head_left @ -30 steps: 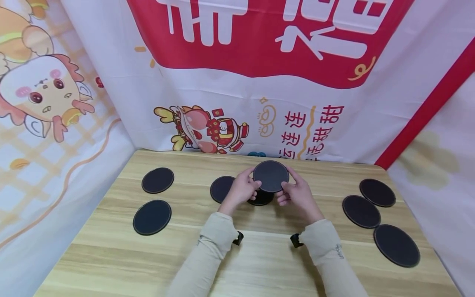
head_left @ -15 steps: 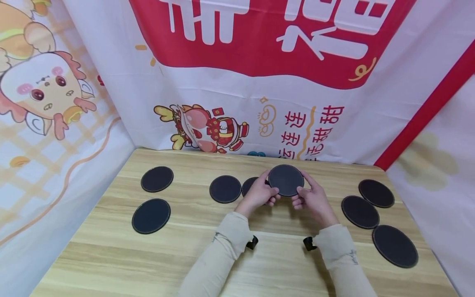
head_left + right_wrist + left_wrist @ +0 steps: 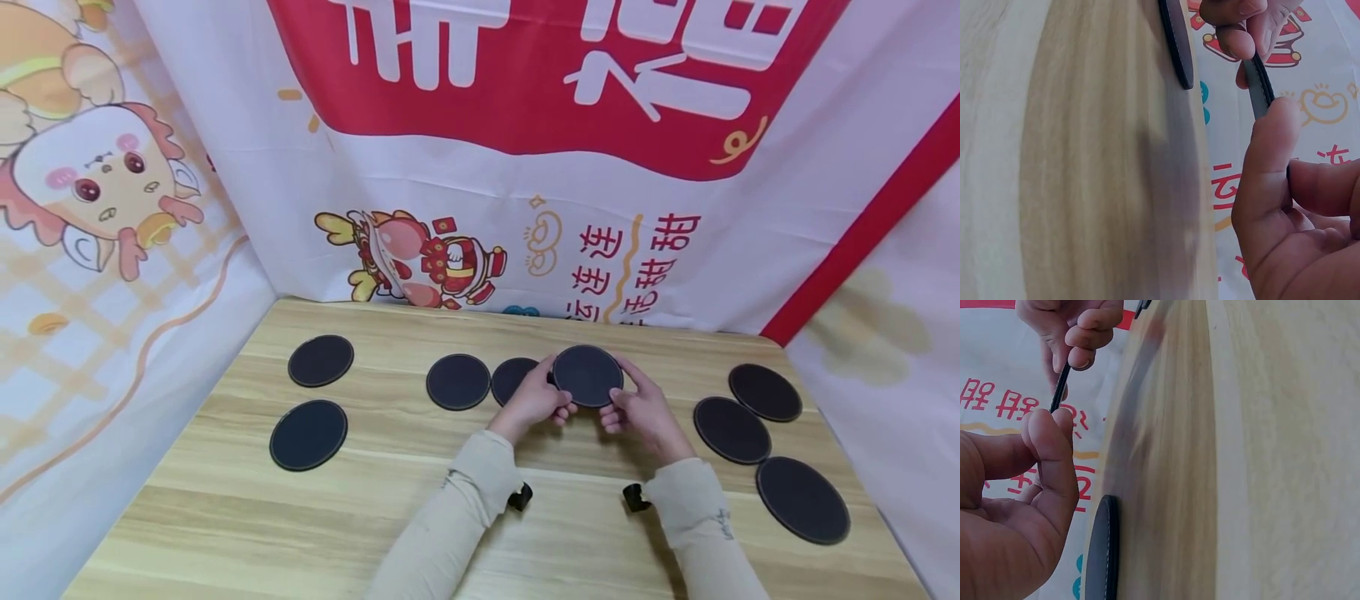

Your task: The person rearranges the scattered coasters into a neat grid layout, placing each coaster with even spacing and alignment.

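Observation:
A round black coaster (image 3: 588, 375) with a stitched edge is held just above the wooden table, near its back. My left hand (image 3: 538, 396) pinches the coaster's left side between thumb and fingers. On the opposite side, my right hand (image 3: 647, 410) pinches it in the same way. Both wrist views show the coaster edge-on and apart from the tabletop, with a shadow beneath. To the left of the held coaster lies another black coaster (image 3: 510, 379), partly hidden behind my left hand. Beside that one, a further coaster (image 3: 458, 382) lies flat, close to it or touching.
Two coasters lie at the table's left, one farther back (image 3: 321, 360) and one nearer (image 3: 308, 435). Several more, including the nearest coaster (image 3: 802, 500), lie grouped at the right. A printed cloth (image 3: 420, 175) hangs along the table's back edge (image 3: 375, 308).
Both hands have carried the coaster to the right and slightly nearer, lowering it. The coaster lying beneath it earlier now shows to its left.

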`<state>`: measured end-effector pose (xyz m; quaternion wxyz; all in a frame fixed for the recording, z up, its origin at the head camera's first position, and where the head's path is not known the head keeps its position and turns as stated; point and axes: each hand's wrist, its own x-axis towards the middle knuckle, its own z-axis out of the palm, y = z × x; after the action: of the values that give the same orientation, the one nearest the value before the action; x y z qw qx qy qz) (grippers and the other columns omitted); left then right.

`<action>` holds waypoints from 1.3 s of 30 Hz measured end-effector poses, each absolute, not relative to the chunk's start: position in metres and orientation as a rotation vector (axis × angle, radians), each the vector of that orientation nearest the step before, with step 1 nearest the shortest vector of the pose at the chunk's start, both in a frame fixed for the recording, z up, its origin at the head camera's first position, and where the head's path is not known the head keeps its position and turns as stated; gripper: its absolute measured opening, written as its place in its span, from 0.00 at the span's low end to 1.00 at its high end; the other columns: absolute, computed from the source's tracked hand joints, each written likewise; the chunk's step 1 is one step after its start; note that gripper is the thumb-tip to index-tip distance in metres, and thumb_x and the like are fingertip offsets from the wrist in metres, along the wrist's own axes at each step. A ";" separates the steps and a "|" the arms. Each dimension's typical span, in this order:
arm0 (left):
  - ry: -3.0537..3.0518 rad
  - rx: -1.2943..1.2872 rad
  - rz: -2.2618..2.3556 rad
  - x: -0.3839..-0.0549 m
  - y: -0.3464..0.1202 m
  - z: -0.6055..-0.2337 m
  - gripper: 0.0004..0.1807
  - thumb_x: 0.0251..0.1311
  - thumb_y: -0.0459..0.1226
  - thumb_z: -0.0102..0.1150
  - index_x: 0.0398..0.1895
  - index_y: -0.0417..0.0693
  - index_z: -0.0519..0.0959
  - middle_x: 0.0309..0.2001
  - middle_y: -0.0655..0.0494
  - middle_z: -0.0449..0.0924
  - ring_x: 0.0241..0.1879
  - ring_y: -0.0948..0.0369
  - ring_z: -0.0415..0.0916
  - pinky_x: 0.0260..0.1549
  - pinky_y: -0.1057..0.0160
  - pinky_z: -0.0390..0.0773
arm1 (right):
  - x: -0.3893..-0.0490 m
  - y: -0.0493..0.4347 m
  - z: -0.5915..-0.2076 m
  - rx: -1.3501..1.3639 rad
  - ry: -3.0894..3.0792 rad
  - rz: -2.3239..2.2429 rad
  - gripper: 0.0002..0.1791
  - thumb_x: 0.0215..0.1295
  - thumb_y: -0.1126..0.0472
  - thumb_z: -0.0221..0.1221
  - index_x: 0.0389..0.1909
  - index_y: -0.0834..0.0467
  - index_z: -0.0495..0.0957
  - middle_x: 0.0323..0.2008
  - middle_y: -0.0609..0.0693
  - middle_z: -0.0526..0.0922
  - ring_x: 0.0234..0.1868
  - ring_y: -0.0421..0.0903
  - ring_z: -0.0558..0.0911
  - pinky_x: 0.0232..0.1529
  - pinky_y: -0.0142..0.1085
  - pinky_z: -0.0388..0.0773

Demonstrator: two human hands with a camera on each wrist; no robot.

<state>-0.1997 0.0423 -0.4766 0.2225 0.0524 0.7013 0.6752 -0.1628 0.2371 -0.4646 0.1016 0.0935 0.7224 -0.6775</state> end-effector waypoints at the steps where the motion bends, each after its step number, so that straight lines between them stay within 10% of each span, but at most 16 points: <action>1: 1.939 0.144 1.863 -0.200 0.044 -0.477 0.46 0.64 0.20 0.55 0.82 0.48 0.47 0.27 0.41 0.84 0.18 0.60 0.77 0.22 0.61 0.83 | -0.163 0.238 -0.465 0.279 2.133 -1.998 0.39 0.77 0.73 0.44 0.82 0.52 0.42 0.23 0.59 0.83 0.19 0.45 0.81 0.25 0.40 0.84; 39: 1.933 0.142 1.690 -0.200 0.049 -0.491 0.50 0.60 0.21 0.56 0.82 0.46 0.43 0.25 0.43 0.82 0.15 0.60 0.74 0.17 0.61 0.82 | -0.172 0.254 -0.482 0.427 2.197 -1.735 0.34 0.77 0.72 0.43 0.80 0.58 0.47 0.24 0.59 0.82 0.19 0.47 0.82 0.22 0.40 0.83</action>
<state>-0.1998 0.0489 -0.4914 0.2812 0.0531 0.7215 0.6305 -0.1723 0.2545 -0.4819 0.1543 0.1491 0.7665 -0.6053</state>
